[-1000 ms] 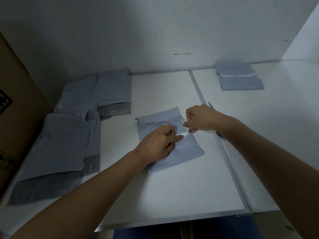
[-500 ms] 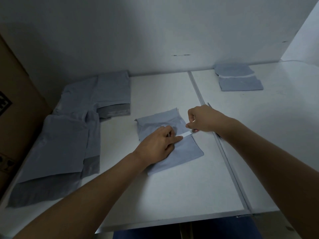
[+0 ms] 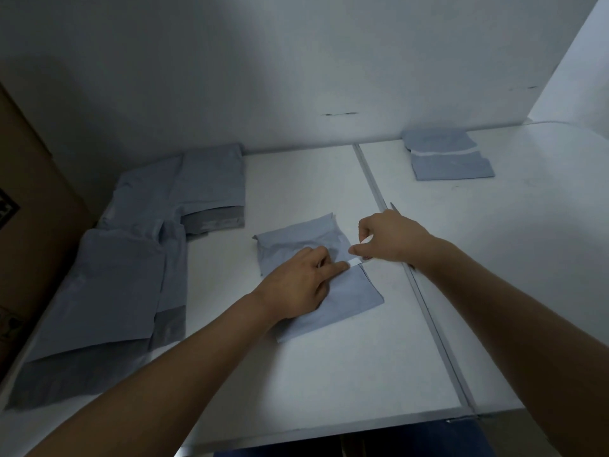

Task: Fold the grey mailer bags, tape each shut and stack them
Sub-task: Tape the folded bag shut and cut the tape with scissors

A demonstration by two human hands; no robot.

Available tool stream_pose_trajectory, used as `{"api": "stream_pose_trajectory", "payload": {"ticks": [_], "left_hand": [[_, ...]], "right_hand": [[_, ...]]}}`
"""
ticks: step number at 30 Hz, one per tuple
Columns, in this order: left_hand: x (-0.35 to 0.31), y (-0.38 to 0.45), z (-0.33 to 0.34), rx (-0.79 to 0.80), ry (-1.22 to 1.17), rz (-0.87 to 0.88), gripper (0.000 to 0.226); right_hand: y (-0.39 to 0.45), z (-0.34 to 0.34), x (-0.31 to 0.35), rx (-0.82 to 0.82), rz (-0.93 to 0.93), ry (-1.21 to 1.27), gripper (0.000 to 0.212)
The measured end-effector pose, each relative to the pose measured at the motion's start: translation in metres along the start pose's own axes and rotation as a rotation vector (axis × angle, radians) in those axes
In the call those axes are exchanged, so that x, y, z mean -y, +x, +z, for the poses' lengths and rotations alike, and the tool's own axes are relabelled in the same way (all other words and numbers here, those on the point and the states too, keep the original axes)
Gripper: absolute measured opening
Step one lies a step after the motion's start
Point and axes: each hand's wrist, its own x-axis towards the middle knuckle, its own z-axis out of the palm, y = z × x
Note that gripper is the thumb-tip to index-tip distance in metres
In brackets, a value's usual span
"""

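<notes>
A folded grey mailer bag (image 3: 356, 295) lies at the middle of the white table (image 3: 313, 374). My left hand (image 3: 296, 285) presses flat on it, index finger laid along the fold. A short white strip of tape (image 3: 354, 259) runs off the bag's right edge. My right hand (image 3: 389, 237) pinches that strip; a small tape roll is mostly hidden under its fingers. Unfolded grey mailer bags (image 3: 108, 278) lie spread at the left. A stack of folded, taped bags (image 3: 448, 156) sits at the back right.
A metal seam (image 3: 425, 305) divides the table into two panels just right of the folded bag. A thin dark blade-like object (image 3: 394, 207) pokes out behind my right hand. White walls close the back and right; a brown cardboard box (image 3: 29, 206) stands at the left.
My right hand has drawn slightly left toward the bag, and the tape strip between both hands looks shorter. My left hand stays pressed on the fold.
</notes>
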Motion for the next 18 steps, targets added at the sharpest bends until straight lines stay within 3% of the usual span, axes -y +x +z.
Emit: {"api": "stream_pose_trajectory", "payload": {"ticks": [8,13,18], "left_hand": [[-0.001,0.014,-0.002,0.094,0.047,-0.021,0.062],[-0.001,0.014,-0.001,0.099,0.068,-0.006,0.058],[-0.005,0.012,-0.001,0.101,0.100,0.001,0.054]], "right_hand": [[-0.001,0.016,-0.012,-0.039,0.020,0.274,0.029],[-0.003,0.022,-0.016,-0.093,0.050,0.388,0.038],[-0.004,0.028,-0.017,-0.159,0.079,0.545,0.027]]}}
